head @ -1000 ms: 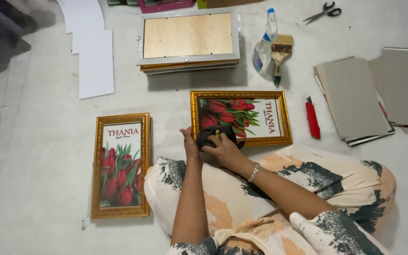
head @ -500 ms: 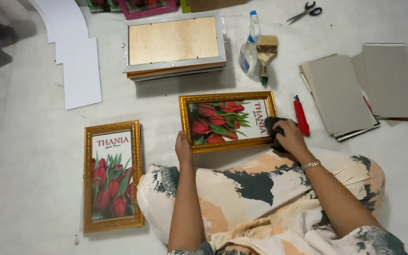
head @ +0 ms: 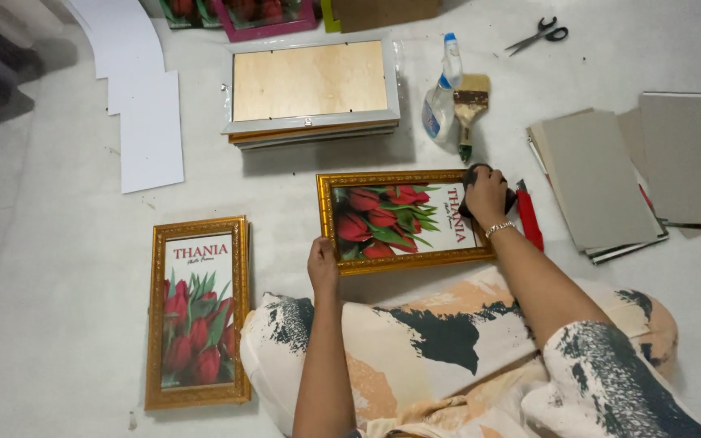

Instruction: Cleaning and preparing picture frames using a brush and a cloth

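Head camera: my left hand [head: 322,264] grips the gold frame [head: 403,221] at seven o'clock; my right hand [head: 488,195] presses a dark cloth [head: 470,174] at two o'clock, wiping; next needs steady strokes.

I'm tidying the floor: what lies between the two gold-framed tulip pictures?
Head view: bare white floor, with the left hand gripping the landscape frame's corner nearest the upright frame.

I am seeing one package only: a clear spray bottle [head: 440,101] with a blue-and-white nozzle, lying just beyond the far right corner of the gold picture frame [head: 403,221]. A pale blue label is showing on the bottle's body. I am finding no signs or screens around that frame.
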